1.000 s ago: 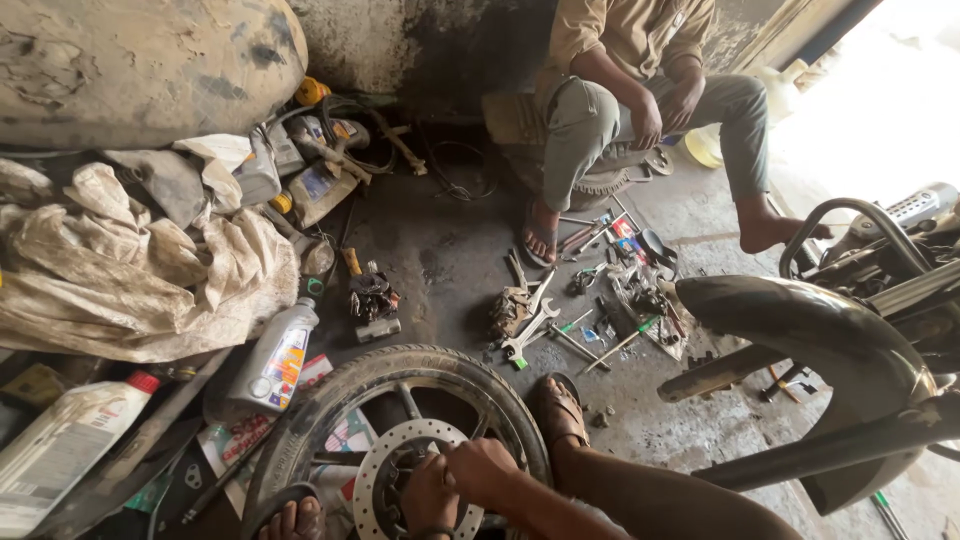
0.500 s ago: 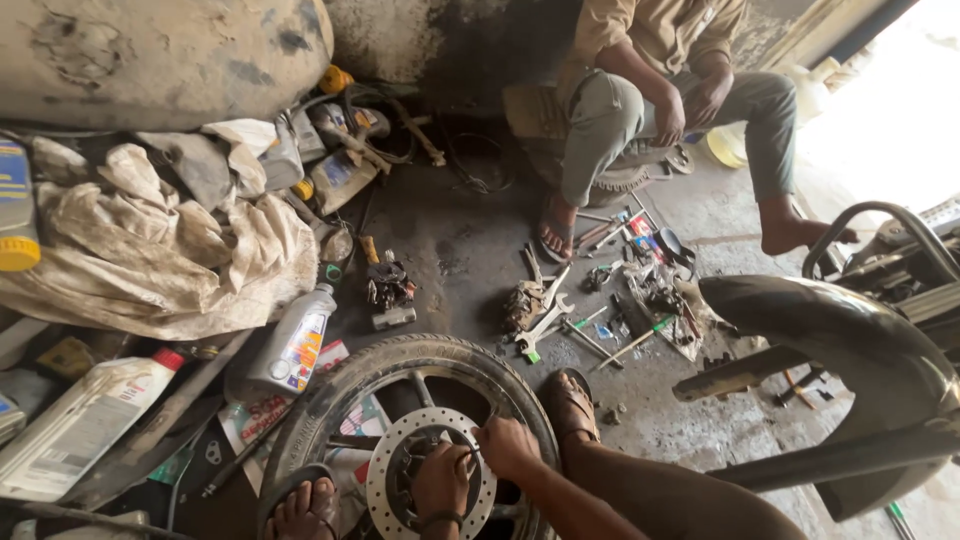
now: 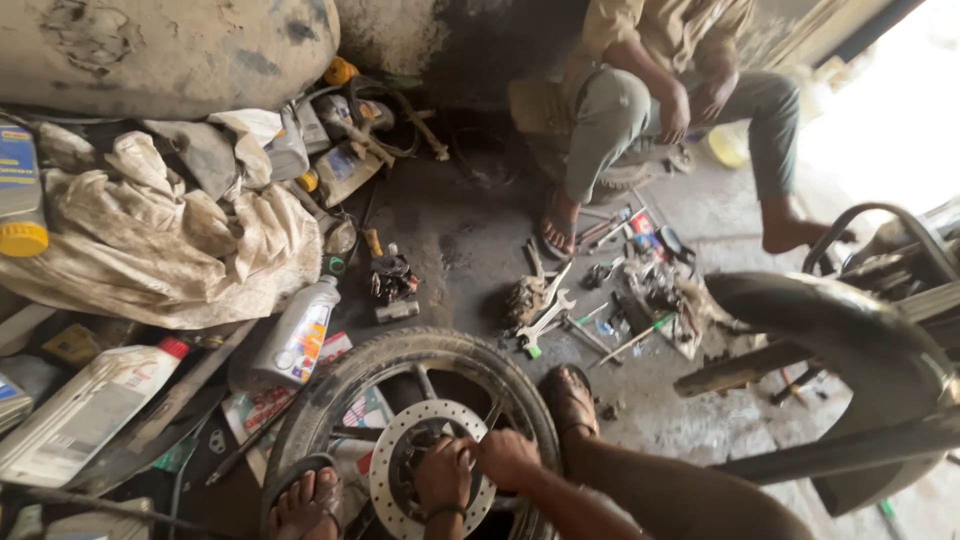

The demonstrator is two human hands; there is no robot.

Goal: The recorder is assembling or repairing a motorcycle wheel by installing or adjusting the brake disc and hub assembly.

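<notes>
Now both hands are down on the drilled steel brake disc (image 3: pixel 432 478) at the hub of the black rubber wheel (image 3: pixel 420 420) lying flat on the greasy floor: left hand (image 3: pixel 443 478) curled closed over the hub, right hand (image 3: pixel 507 457) fisted on it just beside; what they grip is hidden. Two sandalled feet pin the tyre's rim. Wrenches (image 3: pixel 545 318) lie scattered beyond, two pale oil bottles (image 3: pixel 297 335) lean at the left beside a crumpled dirty sack (image 3: pixel 160 250), and a seated person (image 3: pixel 670 110) crouches at the back.
</notes>
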